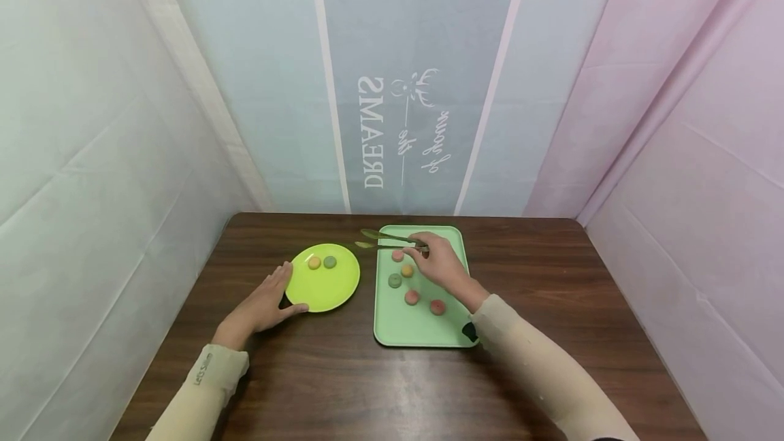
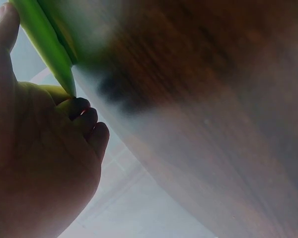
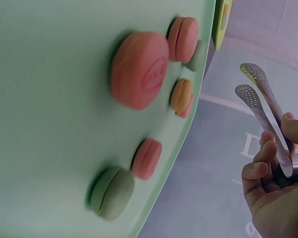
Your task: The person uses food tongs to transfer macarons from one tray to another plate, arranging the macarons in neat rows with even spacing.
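Observation:
My right hand [image 1: 437, 260] grips metal tongs [image 3: 263, 104] with perforated round ends. Their arms stand apart, with nothing between the tips, above the far left corner of the light green tray [image 1: 422, 332]. On the tray lie several macarons: a large red-pink one [image 3: 140, 70], a green one [image 3: 114, 193], an orange one [image 3: 181, 95] and other pink ones. My left hand [image 1: 263, 301] rests against the left rim of a yellow-green plate [image 1: 324, 295], fingers and thumb spread along the edge. A yellow-orange macaron [image 1: 314, 262] and a green macaron [image 1: 330, 262] sit on that plate.
Both dishes stand on a dark wooden table [image 1: 331, 386], the plate left of the tray with a narrow gap between them. A small black object [image 1: 469, 331] shows at the tray's near right corner, beside the right sleeve. Fabric walls [image 1: 416, 33] enclose the table's back and sides.

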{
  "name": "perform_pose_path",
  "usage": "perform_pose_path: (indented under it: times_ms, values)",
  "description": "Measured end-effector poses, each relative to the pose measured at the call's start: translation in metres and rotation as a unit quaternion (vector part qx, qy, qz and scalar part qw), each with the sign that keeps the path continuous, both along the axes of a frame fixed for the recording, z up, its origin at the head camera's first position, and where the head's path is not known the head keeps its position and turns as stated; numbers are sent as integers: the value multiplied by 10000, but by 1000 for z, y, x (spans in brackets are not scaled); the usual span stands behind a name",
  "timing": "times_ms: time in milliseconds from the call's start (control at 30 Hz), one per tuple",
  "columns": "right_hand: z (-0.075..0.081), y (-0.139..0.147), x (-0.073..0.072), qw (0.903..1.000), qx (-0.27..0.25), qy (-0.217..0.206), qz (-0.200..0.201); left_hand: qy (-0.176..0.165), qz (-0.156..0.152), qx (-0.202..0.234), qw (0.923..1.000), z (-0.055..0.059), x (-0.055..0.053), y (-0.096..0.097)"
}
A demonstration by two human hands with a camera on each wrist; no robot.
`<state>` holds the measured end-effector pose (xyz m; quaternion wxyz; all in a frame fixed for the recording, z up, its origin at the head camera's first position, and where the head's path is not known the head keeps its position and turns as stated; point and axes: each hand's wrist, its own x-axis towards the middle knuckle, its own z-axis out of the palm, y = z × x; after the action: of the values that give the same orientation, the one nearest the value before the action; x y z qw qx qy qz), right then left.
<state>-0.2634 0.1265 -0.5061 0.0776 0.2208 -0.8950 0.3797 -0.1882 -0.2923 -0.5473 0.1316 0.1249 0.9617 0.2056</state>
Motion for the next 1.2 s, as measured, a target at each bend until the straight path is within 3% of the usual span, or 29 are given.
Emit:
perform_pose_path:
  times_ms: [367,733,1200]
  values:
    - [1,26,8,9991,-29,-327,-263,28,-40,-1,10000,-1,0,0]
    - [-7,44,13,9992,23,-128,-373,137,-11,-54,9999,1,0,0]
    - [-12,63,18,9986,133,-292,-420,328,111,-112,9993,-4,-1,0]
